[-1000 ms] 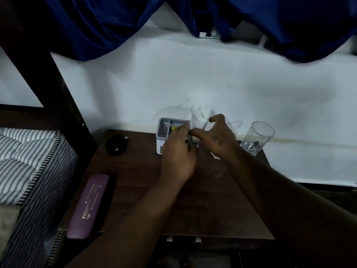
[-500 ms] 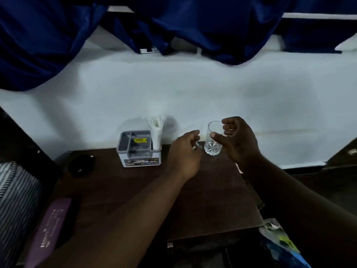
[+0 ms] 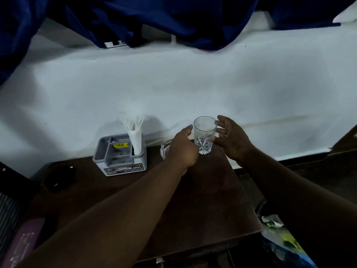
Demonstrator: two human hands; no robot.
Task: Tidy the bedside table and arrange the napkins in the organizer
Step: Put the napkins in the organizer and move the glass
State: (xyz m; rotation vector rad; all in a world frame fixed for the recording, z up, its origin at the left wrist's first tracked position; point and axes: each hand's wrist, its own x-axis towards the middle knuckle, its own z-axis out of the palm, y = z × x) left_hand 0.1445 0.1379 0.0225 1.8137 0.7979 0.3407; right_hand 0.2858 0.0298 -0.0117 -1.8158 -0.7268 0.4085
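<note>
A grey organizer (image 3: 119, 157) stands at the back of the dark wooden bedside table (image 3: 202, 200). White napkins (image 3: 135, 138) stand upright in its right compartment. To its right a clear cut-glass tumbler (image 3: 204, 135) stands on the table. My right hand (image 3: 231, 140) is beside the tumbler with its fingers spread, the fingertips at the glass wall. My left hand (image 3: 183, 149) is on the tumbler's left, thumb stretched toward it. Its fingers are hidden, curled over a low clear glass dish (image 3: 165, 149).
A black round object (image 3: 59, 176) lies at the table's back left and a purple case (image 3: 21, 242) at the front left. A striped mattress edge (image 3: 7, 213) borders the left. Blue curtain (image 3: 173, 20) hangs above the white wall. Crumpled packaging (image 3: 274, 223) lies right of the table.
Both hands left the organizer and went right to the tumbler. My right hand, which gripped the tumbler half a second ago, has spread its fingers; the tumbler stands on the table.
</note>
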